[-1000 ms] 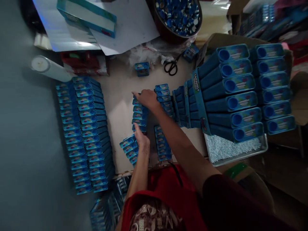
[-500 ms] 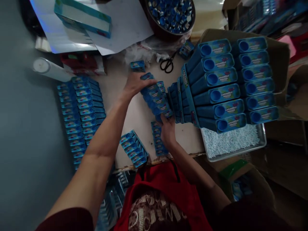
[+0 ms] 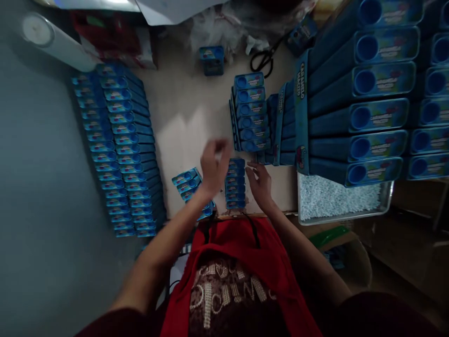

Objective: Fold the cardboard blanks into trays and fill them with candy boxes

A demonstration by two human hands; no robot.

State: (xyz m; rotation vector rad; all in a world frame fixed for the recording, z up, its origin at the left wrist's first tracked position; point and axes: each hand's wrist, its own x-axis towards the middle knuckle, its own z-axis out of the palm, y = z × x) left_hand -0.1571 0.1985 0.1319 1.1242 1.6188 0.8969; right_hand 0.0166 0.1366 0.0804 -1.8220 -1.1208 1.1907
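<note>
Left grip (image 3: 213, 166) blurred, slanted boxes (image 3: 185, 178) part-hidden, banded stack (image 3: 329, 110) cropped

it's dim in here, with a soft pale patch of light across the table (image 3: 178, 126), the lower right sunk in near-black, the left hand (image 3: 213, 164) smeared with blur, the right hand (image 3: 260, 185) crisper, and the outermost boxes (image 3: 430, 161) wide-angle stretched.

Boxes (image 3: 235, 183) look glossy, the tray (image 3: 386, 199) metallic, the apron (image 3: 229, 234) matt cloth.
</note>
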